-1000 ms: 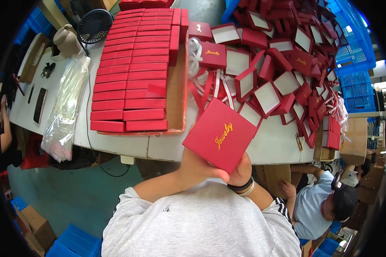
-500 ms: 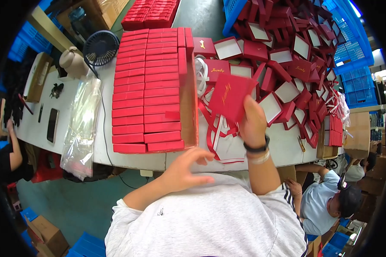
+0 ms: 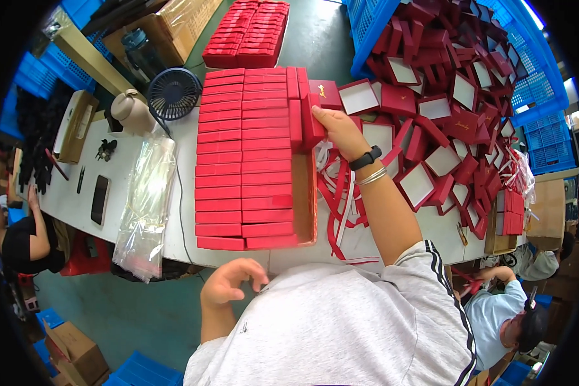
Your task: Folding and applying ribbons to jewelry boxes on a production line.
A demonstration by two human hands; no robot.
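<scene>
Right hand [image 3: 341,128] reaches over the worktop [image 3: 186,248], grip pinching a red box [image 3: 312,119] held on edge at the right end of the stacked red boxes [image 3: 244,161] in the cardboard tray [image 3: 305,199]. Box touches the stack's right column. Left hand [image 3: 228,283] hangs off the worktop's near edge, fingers loosely curled, holding nothing. Loose pile of open red boxes [image 3: 444,122] sits right of the tray, red ribbons [image 3: 341,199] between them. Small fan [image 3: 174,93] and clear plastic bags [image 3: 145,206] lie left of the tray.
</scene>
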